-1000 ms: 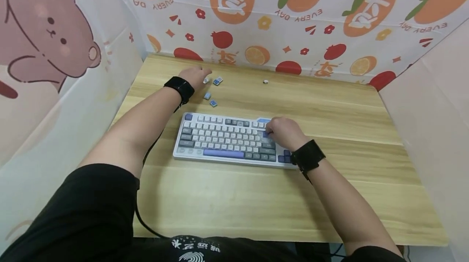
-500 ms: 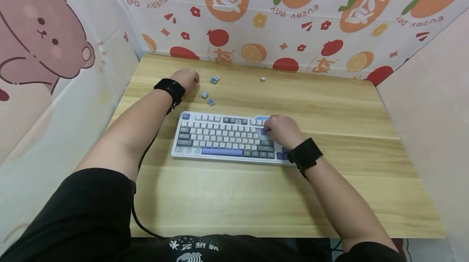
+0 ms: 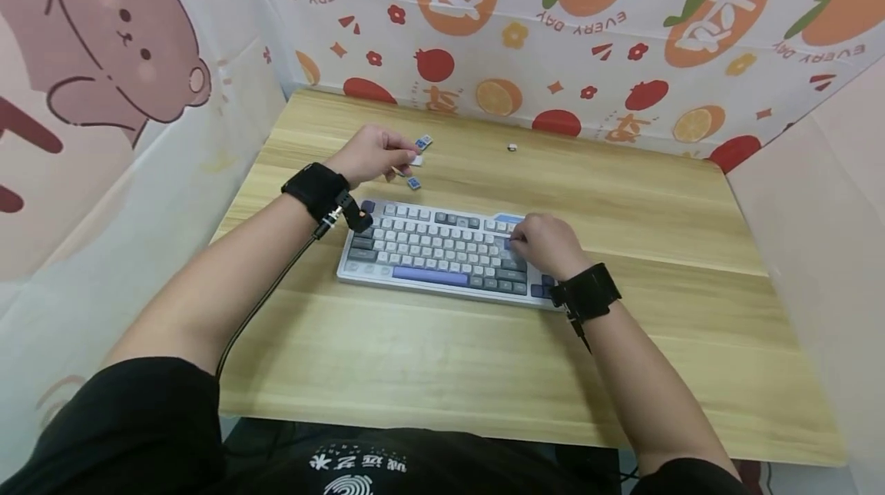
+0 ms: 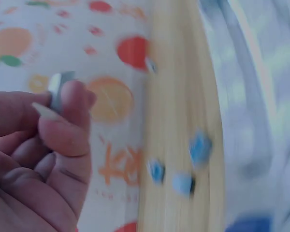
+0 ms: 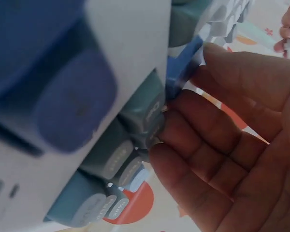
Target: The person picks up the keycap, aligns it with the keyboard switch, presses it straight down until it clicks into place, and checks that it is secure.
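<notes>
In the head view, my left hand [image 3: 369, 155] is above the table's far left, thumb and fingers pinching a small whitish keycap [image 4: 55, 92]. Its exact shape is blurred in the left wrist view. Loose small blue-and-white keycaps [image 3: 424, 142] lie around and below this hand. A white keyboard [image 3: 432, 237] with white, grey and purple-blue keys sits mid-table. At its upper right corner rests my right hand [image 3: 551, 245]. The right wrist view shows the thumb and fingertips around a blue keycap [image 5: 182, 67] on the board; the other fingers curl against the grey side keys [image 5: 142, 108].
One small white piece [image 3: 512, 147] lies apart near the back edge of the wooden table [image 3: 657, 249]. Fruit-printed cloth [image 3: 539, 57] rises behind, and pale sheets stand at both sides. A black cable [image 3: 276, 291] runs from the left wrist strap along the forearm.
My left hand picked up the whitish piece at the far left, and it has swung right with it over the other loose pieces. My right hand stays at the keyboard's corner.
</notes>
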### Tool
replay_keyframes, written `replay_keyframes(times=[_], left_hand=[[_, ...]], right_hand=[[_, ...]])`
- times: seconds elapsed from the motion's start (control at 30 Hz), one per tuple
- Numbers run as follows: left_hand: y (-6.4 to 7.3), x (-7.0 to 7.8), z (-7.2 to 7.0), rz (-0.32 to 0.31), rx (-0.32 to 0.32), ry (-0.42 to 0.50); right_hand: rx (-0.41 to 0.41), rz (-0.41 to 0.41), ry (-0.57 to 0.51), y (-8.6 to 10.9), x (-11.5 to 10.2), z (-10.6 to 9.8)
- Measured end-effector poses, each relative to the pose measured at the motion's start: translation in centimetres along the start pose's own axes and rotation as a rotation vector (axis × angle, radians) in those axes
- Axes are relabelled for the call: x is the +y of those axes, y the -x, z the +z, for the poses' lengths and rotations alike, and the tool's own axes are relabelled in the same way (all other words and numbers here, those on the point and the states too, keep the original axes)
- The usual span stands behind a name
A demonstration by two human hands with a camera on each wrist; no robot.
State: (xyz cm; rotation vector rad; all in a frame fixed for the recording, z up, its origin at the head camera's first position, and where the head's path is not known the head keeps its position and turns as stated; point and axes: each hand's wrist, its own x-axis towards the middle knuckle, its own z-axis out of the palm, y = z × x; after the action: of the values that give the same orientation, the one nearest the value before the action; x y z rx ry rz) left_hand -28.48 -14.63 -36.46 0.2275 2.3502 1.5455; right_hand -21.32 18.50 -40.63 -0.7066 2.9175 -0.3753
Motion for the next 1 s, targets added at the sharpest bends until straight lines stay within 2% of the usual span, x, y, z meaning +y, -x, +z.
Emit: replay_keyframes(times=[0.07,0.17,0.4,0.57,0.63,0.77,0.87,1.0], left_hand=[[1.0,0.4,0.6,-0.01,-0.034,0.091],[2.3,0.8,1.3,0.001,-0.064,0.168],[5.0,1.4,2.4,0.033,-0.061,0.2],[5.9,1.5,3.2,0.061,-0.055,0.194],[6.1,1.5,3.8,0.076,-0.06,0.176],[6.5,1.4,5.3,0.098,-0.083,0.191],[6.6,1.3,6.7,0.115,-0.105,0.228],[6.6,1.5,8.9,0.134,-0.157,0.287]], right_hand=[[-0.003,0.008,-0.014,0.3,-0.1,0.2],[0.0,0.0,-0.02,0.7,-0.3,0.2],[0.0,0.007,-0.046,1.2,-0.6,-0.1],[0.03,0.009,-0.088,1.2,-0.7,-0.2],[0.059,-0.002,-0.13,1.4,-0.8,-0.3],[0.13,-0.036,-0.287,1.8,-1.7,-0.9],[0.203,-0.087,-0.406,2.3,-2.5,-1.6],[0.299,-0.197,-0.5,3.1,-3.7,-2.1]])
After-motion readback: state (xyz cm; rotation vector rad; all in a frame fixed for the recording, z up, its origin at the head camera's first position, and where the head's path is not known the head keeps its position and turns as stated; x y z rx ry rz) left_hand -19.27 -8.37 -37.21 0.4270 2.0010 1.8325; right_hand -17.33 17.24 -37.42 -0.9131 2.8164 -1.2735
